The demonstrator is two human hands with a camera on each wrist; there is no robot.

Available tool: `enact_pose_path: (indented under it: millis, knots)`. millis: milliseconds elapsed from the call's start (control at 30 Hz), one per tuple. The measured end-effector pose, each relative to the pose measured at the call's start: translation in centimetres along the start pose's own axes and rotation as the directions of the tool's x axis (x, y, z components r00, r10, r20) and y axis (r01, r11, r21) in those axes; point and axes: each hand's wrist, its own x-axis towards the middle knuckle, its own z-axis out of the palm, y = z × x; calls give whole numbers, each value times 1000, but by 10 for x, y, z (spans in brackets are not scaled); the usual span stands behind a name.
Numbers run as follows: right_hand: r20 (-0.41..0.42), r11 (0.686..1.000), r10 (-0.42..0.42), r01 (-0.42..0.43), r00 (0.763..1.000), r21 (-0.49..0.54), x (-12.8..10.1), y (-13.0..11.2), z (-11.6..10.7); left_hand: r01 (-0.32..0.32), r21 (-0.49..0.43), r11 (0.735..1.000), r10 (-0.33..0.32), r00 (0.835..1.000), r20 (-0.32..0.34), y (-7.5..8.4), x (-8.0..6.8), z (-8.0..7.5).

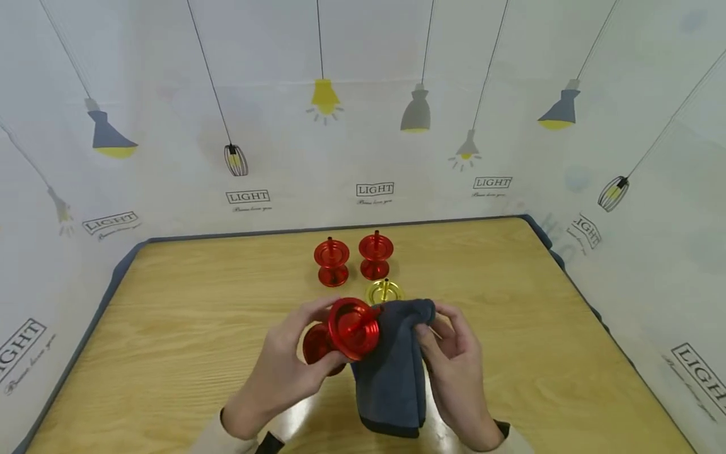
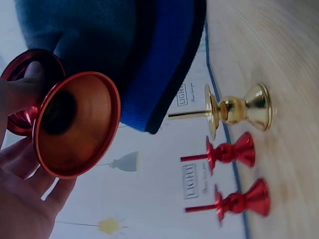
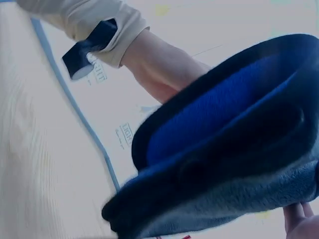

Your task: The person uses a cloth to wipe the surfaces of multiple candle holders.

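Observation:
A shiny red metal candle holder (image 1: pixel 353 331), with a dish, a spike and a flared foot, is held tilted above the table by my left hand (image 1: pixel 286 362). In the left wrist view its hollow foot (image 2: pixel 92 129) faces the camera. Thumb and fingers of my right hand (image 1: pixel 456 372) pinch the upper corner of a folded dark blue cloth (image 1: pixel 391 372), which hangs down beside the holder. The cloth's near edge overlaps the dish and spike in the head view. Most of the right hand is hidden behind the cloth (image 3: pixel 234 184) in the right wrist view.
Beyond the hands, a gold candle holder (image 1: pixel 384 291) stands upright, partly covered by the cloth. Two more red candle holders, one at left (image 1: pixel 332 261) and one at right (image 1: pixel 376 255), stand behind it. A printed curtain (image 1: pixel 306 157) surrounds the wooden table (image 1: pixel 187 302).

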Motion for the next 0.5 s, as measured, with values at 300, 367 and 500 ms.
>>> enact_pose_path:
  millis: [300, 367, 500]
  knots:
    - [76, 999, 25, -28, 997, 34, -10, 9, -8, -150, 130, 980, 146, 988, 45, 19, 0, 11]
    - [122, 999, 25, -30, 992, 38, -11, 11, -12, -144, 140, 980, 134, 988, 78, 21, -2, 13]
    - [195, 998, 45, -34, 980, -56, -11, 14, -20, -99, 133, 986, 79, 986, 149, 24, -5, 14]
